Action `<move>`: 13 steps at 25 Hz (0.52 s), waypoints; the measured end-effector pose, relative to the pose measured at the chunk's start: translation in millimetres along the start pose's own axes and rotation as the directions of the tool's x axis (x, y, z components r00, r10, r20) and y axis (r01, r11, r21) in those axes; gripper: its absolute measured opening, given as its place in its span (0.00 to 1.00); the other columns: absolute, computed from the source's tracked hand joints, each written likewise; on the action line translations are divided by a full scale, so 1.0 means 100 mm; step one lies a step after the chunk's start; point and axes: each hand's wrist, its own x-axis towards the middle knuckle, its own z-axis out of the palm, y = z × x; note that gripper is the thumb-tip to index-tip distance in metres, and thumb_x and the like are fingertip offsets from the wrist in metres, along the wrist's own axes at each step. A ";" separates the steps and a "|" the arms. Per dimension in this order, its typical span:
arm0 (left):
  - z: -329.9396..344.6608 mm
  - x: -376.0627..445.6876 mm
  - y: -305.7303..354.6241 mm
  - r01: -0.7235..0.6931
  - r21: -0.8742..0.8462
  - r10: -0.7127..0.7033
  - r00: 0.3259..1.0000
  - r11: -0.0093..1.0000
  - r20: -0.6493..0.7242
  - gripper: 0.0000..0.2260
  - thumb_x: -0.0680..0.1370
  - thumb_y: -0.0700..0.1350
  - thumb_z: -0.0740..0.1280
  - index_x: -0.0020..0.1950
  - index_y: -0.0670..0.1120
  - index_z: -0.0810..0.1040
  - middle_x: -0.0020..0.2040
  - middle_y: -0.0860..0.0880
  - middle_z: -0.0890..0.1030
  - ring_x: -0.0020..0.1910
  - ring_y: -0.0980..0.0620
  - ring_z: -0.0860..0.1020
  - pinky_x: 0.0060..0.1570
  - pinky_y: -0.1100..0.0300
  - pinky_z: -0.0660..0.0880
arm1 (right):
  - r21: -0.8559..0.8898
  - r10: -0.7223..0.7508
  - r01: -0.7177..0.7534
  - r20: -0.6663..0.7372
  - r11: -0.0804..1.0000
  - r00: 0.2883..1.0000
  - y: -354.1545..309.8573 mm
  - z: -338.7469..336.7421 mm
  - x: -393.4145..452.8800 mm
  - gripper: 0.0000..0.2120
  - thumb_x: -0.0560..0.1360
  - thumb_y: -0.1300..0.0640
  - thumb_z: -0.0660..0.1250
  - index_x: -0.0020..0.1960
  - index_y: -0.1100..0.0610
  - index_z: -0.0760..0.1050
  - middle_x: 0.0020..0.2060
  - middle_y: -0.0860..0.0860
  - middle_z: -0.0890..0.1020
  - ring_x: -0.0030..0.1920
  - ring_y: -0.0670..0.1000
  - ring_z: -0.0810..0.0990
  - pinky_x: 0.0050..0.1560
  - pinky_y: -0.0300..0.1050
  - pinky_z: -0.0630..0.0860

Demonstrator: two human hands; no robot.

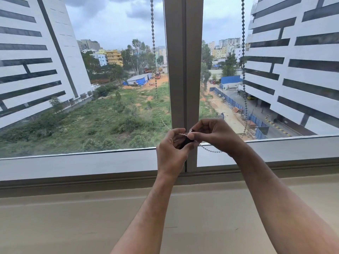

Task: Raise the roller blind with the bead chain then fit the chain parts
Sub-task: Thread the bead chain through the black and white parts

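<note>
Two hands meet in front of the window's central mullion [183, 70], just above the sill [73, 208], working on the bead chain [153, 52]. One strand of it hangs down the left pane, another strand hangs down the right pane, and a slack length curves out below the right hand. The left hand [171, 153] curls its fingers round a small dark chain part [185, 142] and pinches a short run of beads against it, probably to keep the piece steady. The right hand [214, 134] pinches the chain's end just beside that part, fingertips close in, apparently lining beads up with it so they can be pressed home. How the part opens or clips is too small to tell. No blind fabric shows across the glass, so the blind seems already raised and the fitting step is under way. Holding both pieces close together at chest height likely gives finer control over such small parts.
</note>
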 end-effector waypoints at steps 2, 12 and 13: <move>0.01 0.00 -0.01 0.010 -0.011 -0.010 1.000 1.000 0.002 0.20 0.67 0.39 0.83 0.57 0.46 0.82 0.47 0.52 0.89 0.49 0.54 0.87 0.54 0.58 0.83 | 0.015 -0.003 0.003 -0.012 1.000 1.000 0.01 0.01 -0.02 0.11 0.72 0.60 0.80 0.49 0.65 0.84 0.42 0.60 0.89 0.42 0.52 0.87 0.47 0.45 0.84; -0.03 0.03 -0.01 0.035 -0.070 -0.032 0.998 0.997 0.046 0.17 0.66 0.50 0.81 0.53 0.53 0.85 0.46 0.50 0.89 0.45 0.52 0.87 0.46 0.54 0.83 | 0.025 -0.044 0.044 -0.012 0.999 0.999 -0.07 -0.01 -0.08 0.11 0.74 0.66 0.76 0.55 0.68 0.85 0.46 0.66 0.88 0.42 0.49 0.85 0.47 0.41 0.82; -0.02 0.04 -0.01 0.038 -0.089 -0.035 0.998 0.995 0.044 0.16 0.65 0.49 0.81 0.52 0.52 0.85 0.46 0.50 0.89 0.45 0.53 0.87 0.46 0.56 0.82 | 0.028 -0.042 0.042 0.003 0.999 0.999 -0.08 -0.03 -0.08 0.11 0.74 0.67 0.76 0.56 0.69 0.85 0.47 0.65 0.88 0.43 0.50 0.86 0.49 0.41 0.83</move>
